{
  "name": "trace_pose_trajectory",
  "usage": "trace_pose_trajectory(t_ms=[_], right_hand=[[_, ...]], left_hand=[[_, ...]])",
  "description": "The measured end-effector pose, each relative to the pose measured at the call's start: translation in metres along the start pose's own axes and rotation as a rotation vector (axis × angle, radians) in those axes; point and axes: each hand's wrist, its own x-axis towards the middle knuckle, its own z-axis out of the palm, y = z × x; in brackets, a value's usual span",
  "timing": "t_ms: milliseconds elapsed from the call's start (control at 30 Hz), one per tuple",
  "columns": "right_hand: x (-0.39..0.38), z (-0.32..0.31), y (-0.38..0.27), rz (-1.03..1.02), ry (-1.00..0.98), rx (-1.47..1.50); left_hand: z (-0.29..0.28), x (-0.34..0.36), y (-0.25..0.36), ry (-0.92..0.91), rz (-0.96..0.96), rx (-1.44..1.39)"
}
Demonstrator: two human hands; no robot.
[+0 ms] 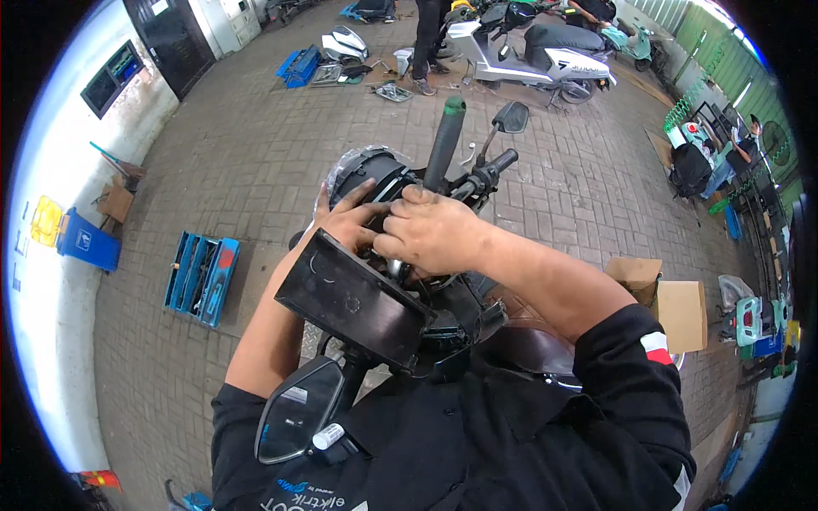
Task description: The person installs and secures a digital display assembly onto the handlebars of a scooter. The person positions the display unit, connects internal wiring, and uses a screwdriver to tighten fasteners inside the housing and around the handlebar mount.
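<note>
Both my hands are close together over the opened front of a scooter, beside its handlebar. My left hand (348, 223) rests against the round black headlight housing (375, 166), its fingers bent inward toward the other hand. My right hand (430, 232) is closed, fingers curled, and what it grips is hidden. Under the hands tilts a black plastic panel (354, 298). Beyond them stands a dark handlebar grip (445, 145) with a green end. One mirror (511, 117) rises at the far side, another mirror (298, 413) near my chest.
A blue toolbox (202, 278) lies open on the paved floor at left, with a blue bin (88, 241) by the wall. Cardboard boxes (677, 315) stand at right. Farther off are a white scooter (528, 64), a standing person (428, 38) and loose parts on the floor.
</note>
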Motion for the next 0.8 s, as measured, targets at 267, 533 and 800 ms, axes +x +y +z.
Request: trace_pose_trajectory(t_ms=[267, 533, 800], right_hand=[[-0.020, 0.032, -0.014, 0.454, -0.090, 0.402], [0.002, 0.001, 0.004, -0.037, -0.140, 0.065], [-0.028, 0.032, -0.014, 0.152, 0.146, 0.000]], left_hand=[[-0.003, 0.001, 0.000, -0.039, 0.009, -0.043], [-0.010, 0.003, 0.006, -0.053, -0.056, -0.068], [-0.007, 0.004, 0.008, -0.053, -0.022, 0.024]])
